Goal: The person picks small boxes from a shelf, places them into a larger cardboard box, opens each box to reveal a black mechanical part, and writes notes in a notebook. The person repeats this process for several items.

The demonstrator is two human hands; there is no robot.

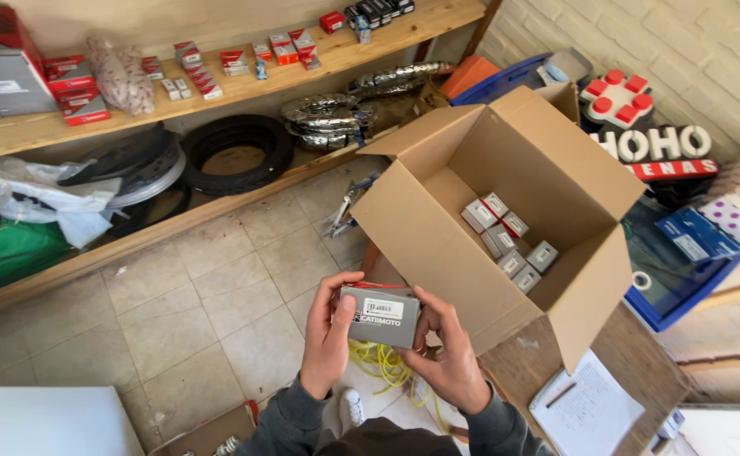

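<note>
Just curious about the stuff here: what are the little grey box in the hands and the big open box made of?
The little grey box looks like thin printed card with a smooth finish and crisp folded edges. The big open box looks like plain brown corrugated cardboard: matte, with thick flaps.

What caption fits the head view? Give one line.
Both hands, left hand and right hand, hold a small grey cardboard box beside an open brown cardboard carton.

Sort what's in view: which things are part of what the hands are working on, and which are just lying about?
In hand: small grey box, held by left hand and right hand; open carton; grey boxes inside.

Lying about: tyres, notepad, yellow cord, shelf boxes.
</note>
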